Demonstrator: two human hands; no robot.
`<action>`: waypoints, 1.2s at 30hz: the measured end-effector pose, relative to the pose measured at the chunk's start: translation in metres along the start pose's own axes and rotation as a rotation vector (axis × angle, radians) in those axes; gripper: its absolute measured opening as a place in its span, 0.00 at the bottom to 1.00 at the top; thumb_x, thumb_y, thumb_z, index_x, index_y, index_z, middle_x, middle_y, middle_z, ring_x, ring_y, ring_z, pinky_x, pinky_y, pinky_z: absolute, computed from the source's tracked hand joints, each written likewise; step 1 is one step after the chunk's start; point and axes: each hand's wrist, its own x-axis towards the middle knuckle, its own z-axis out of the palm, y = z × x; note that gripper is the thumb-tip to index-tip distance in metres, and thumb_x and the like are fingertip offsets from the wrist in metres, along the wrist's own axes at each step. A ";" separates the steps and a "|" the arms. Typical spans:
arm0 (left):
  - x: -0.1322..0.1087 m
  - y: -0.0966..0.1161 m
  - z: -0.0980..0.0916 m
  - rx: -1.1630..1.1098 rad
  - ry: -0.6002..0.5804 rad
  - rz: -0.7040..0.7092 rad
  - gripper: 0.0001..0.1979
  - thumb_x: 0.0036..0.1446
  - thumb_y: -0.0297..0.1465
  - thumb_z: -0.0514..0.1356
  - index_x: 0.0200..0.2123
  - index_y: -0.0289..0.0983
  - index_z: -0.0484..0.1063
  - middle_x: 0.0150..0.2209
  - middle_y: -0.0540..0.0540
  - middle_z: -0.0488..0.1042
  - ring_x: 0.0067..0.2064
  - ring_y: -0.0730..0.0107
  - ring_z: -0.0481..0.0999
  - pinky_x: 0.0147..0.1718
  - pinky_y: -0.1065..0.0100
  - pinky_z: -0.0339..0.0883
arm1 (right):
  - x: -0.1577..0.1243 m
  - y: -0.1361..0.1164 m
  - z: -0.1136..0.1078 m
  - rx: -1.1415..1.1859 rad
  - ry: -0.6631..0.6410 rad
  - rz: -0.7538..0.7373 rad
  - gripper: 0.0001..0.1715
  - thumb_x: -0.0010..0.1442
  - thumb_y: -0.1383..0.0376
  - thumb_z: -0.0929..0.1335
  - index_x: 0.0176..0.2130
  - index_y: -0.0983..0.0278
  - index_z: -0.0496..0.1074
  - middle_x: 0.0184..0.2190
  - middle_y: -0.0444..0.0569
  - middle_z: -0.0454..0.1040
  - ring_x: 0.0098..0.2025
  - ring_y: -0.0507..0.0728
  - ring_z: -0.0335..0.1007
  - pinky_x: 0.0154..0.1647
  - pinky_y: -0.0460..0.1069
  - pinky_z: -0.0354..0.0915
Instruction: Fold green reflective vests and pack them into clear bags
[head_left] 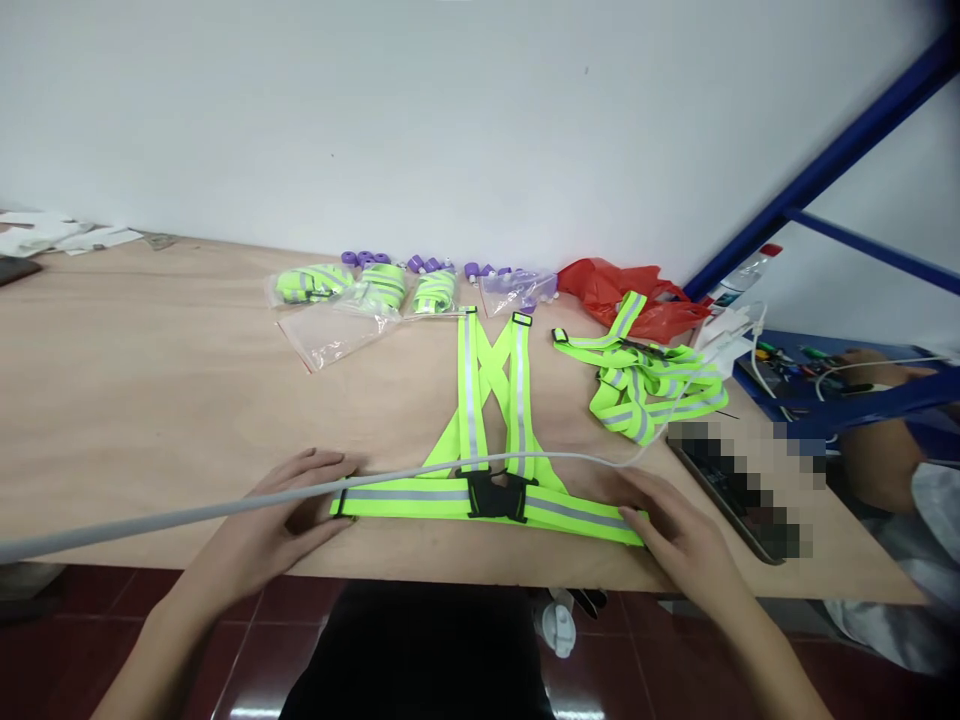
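A neon-yellow reflective vest of elastic straps (471, 400) lies spread on the table. Its grey-striped waist belt runs across the front, with a black buckle (496, 496) fastened in the middle. Two shoulder straps cross behind and reach toward the wall. At the belt's left end my left hand (289, 515) rests with fingers and thumb apart around the slider, thumb by the lower edge. My right hand (679, 535) has the belt's right end between thumb and fingers, the thumb on top. A white cable (420, 470) passes above the belt.
A second, tangled reflective vest (637, 390) lies right, near a red plastic bag (630, 295) and a phone (731, 490). Bagged vests (382, 287) and purple rolls (431, 264) line the wall. A bottle (746, 275) stands by the blue frame (840, 165). Another person's arm (877, 460) is far right.
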 end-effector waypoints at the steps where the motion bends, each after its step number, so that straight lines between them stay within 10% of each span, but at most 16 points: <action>1: 0.001 0.001 -0.002 -0.017 -0.013 -0.009 0.24 0.65 0.47 0.59 0.61 0.46 0.71 0.58 0.45 0.76 0.59 0.54 0.74 0.57 0.52 0.72 | -0.005 0.003 -0.002 0.008 -0.013 0.013 0.25 0.64 0.50 0.68 0.57 0.56 0.72 0.56 0.52 0.77 0.58 0.65 0.74 0.61 0.59 0.70; 20: 0.005 -0.016 -0.014 0.078 -0.059 0.079 0.24 0.62 0.48 0.61 0.62 0.57 0.70 0.58 0.51 0.77 0.52 0.55 0.81 0.50 0.57 0.77 | -0.010 -0.018 -0.037 0.099 -0.248 0.085 0.24 0.61 0.52 0.71 0.55 0.53 0.76 0.58 0.52 0.76 0.61 0.68 0.70 0.63 0.65 0.67; 36: 0.012 -0.020 -0.011 0.028 -0.153 0.047 0.21 0.60 0.51 0.62 0.54 0.54 0.78 0.49 0.48 0.82 0.45 0.54 0.84 0.41 0.61 0.80 | -0.017 -0.011 -0.021 -0.011 -0.214 0.021 0.25 0.64 0.49 0.68 0.59 0.48 0.75 0.49 0.53 0.74 0.53 0.64 0.73 0.55 0.59 0.72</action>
